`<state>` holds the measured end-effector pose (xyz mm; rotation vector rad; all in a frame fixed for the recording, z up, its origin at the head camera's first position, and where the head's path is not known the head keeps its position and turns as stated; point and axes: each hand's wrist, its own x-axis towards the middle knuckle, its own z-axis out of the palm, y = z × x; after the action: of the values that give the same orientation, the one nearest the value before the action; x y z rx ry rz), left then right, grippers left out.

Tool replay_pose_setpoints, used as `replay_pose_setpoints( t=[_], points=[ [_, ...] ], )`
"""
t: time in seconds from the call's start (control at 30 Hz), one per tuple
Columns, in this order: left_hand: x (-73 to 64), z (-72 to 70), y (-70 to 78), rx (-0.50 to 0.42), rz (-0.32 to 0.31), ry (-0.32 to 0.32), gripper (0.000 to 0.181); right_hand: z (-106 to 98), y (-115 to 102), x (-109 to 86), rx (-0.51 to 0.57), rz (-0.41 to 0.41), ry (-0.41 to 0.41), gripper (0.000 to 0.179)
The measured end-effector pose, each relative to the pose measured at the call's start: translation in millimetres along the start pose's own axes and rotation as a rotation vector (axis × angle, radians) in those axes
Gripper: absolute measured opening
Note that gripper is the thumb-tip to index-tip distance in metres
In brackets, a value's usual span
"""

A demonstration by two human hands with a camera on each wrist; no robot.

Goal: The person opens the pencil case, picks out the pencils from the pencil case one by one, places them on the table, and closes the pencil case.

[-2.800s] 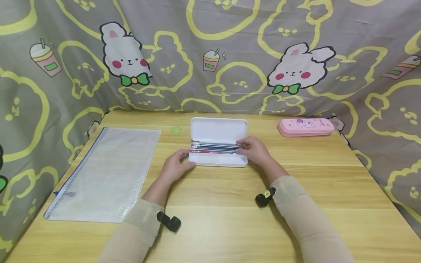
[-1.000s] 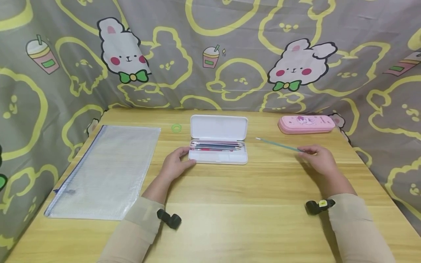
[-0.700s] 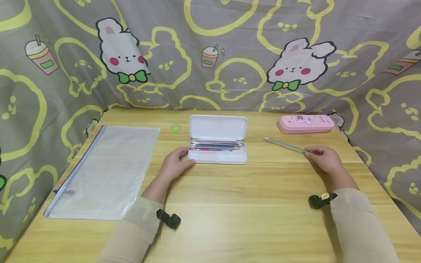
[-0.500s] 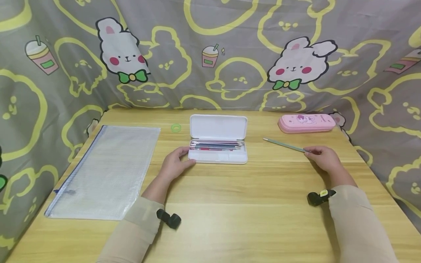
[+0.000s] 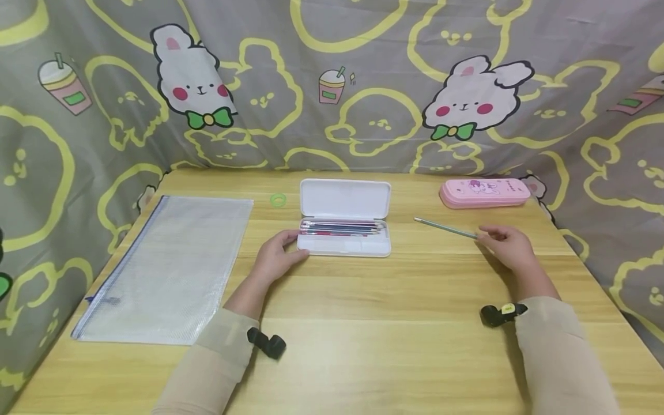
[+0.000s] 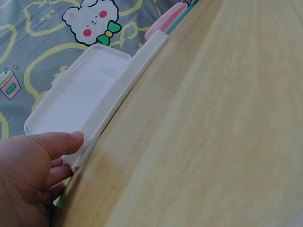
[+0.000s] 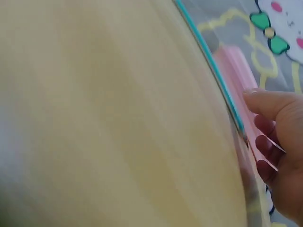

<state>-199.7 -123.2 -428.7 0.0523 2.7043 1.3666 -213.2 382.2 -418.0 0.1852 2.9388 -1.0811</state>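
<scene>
An opened white pencil case (image 5: pixel 343 248) stands mid-table, its lid tilted up at the back. Several pencils (image 5: pixel 339 228) lie in its rear part, a red one at their front. My left hand (image 5: pixel 273 256) holds the case's left end, thumb on the front rim (image 6: pixel 78 142) in the left wrist view. A teal pencil (image 5: pixel 446 227) lies on the table to the right of the case, white end toward it. My right hand (image 5: pixel 510 248) is at its other end; in the right wrist view the thumb (image 7: pixel 265 101) and loosely bent fingers are apart from the pencil.
A pink pencil case (image 5: pixel 485 192), closed, lies at the back right. On the left is a translucent zip pouch (image 5: pixel 166 271) with a blue edge. A green ring (image 5: pixel 278 200) lies left of the white case. A patterned curtain (image 5: pixel 378 69) surrounds the table's back and sides.
My right hand has moved from the white case to the right with the teal pencil, laid it on the table and let go. The left hand has stayed on the case.
</scene>
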Motion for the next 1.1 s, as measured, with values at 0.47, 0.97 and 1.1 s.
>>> replay_pose_setpoints(
  t=[0.47, 0.97, 1.1],
  points=[
    [0.0, -1.7, -0.4, -0.021, -0.01, 0.003, 0.059, 64, -91, 2.5, 0.116, -0.201, -0.06, 0.037],
    [0.6, -0.7, -1.0, -0.007, 0.012, 0.007, 0.06, 113, -151, 13.9, 0.091, -0.318, -0.19, 0.028],
    [0.4, -0.8, 0.0, -0.002, 0.015, 0.004, 0.06, 118, -157, 17.8, 0.018, -0.317, -0.214, 0.029]
  ],
)
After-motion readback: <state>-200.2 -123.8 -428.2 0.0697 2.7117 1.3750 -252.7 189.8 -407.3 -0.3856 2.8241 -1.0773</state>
